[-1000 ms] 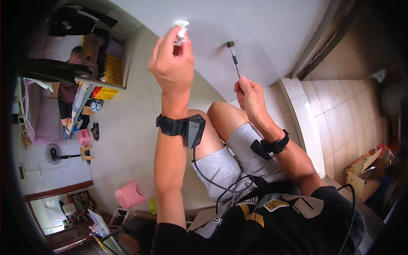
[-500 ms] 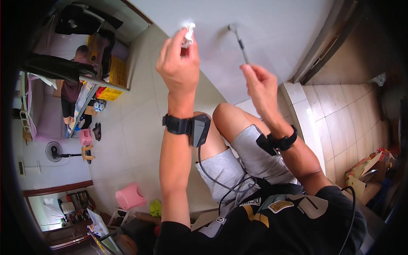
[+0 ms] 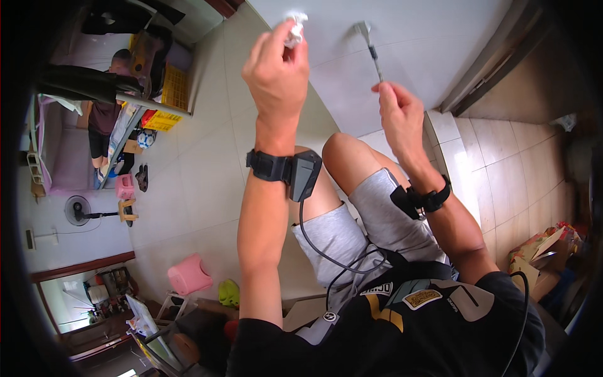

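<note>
My left hand (image 3: 276,75) is raised at the top middle, its fingers pinched around a crumpled white tissue (image 3: 297,31). The tissue is close to the white wall (image 3: 427,69); I cannot tell whether they touch. To its right, my right hand (image 3: 401,119) is closed on the lower end of a slim metal tool (image 3: 374,53) with a dark grip section and a short, wide head, like a scraper. The head points up against or just in front of the same wall, casting a blurred shadow there. Black straps with small devices circle both wrists.
A brown door frame (image 3: 496,69) stands at the right, beside a raised tiled sill (image 3: 452,147). Boxes (image 3: 540,257) are piled at the lower right. At the left are a pink stool (image 3: 190,274), a fan (image 3: 78,210), and a person (image 3: 103,122) at a bunk bed.
Both hands have shifted up and to the right in the picture, still holding the tissue and the metal tool. The view itself has moved slightly too.
</note>
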{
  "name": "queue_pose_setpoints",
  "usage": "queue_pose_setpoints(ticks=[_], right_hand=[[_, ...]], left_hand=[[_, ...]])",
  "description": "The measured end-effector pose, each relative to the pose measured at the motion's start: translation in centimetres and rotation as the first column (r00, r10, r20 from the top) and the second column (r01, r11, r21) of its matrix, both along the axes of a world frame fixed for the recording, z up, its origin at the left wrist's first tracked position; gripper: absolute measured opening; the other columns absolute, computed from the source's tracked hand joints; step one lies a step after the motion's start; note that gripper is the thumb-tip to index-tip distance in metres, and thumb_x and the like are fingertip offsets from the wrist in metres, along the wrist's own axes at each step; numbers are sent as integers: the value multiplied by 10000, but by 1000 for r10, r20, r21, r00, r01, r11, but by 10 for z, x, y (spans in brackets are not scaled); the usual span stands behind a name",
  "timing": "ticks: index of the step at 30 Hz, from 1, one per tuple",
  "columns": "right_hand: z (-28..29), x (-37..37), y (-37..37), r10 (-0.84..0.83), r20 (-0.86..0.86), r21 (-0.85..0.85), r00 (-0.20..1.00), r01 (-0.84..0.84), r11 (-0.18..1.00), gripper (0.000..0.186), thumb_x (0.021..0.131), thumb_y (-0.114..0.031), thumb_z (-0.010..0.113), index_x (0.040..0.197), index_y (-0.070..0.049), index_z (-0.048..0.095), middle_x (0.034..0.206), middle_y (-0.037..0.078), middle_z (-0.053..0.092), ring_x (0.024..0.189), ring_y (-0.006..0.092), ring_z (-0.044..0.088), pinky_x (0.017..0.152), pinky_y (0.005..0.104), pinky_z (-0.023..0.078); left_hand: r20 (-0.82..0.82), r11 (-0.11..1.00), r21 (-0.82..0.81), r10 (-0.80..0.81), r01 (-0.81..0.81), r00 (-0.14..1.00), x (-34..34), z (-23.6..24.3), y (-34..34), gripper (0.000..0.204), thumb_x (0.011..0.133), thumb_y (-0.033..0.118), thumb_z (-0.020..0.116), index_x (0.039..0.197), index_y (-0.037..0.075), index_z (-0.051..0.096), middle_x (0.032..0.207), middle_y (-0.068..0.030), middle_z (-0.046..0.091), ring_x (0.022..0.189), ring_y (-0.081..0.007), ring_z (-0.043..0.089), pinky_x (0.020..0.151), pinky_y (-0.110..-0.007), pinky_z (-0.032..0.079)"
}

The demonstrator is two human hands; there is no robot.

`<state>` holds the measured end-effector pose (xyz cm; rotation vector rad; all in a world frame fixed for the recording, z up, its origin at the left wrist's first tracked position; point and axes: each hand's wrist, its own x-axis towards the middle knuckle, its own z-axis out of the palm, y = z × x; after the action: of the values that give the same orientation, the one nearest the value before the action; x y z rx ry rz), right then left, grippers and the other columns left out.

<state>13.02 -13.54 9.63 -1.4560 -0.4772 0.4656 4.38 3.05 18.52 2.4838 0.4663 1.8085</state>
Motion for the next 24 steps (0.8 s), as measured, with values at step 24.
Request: queue_pose_setpoints(ticks=[24], right_hand=[[-28, -10, 1, -13, 27, 5, 1000, 13, 1000, 282, 1000, -210, 546, 928, 24, 687, 613, -50, 430, 569, 42, 375, 502, 273, 290]], left_hand=[[-57, 999, 32, -16, 18, 998, -1, -21, -1, 171, 784, 6, 778, 950, 16, 738, 749, -89, 677, 572, -185, 648, 539, -295, 517]])
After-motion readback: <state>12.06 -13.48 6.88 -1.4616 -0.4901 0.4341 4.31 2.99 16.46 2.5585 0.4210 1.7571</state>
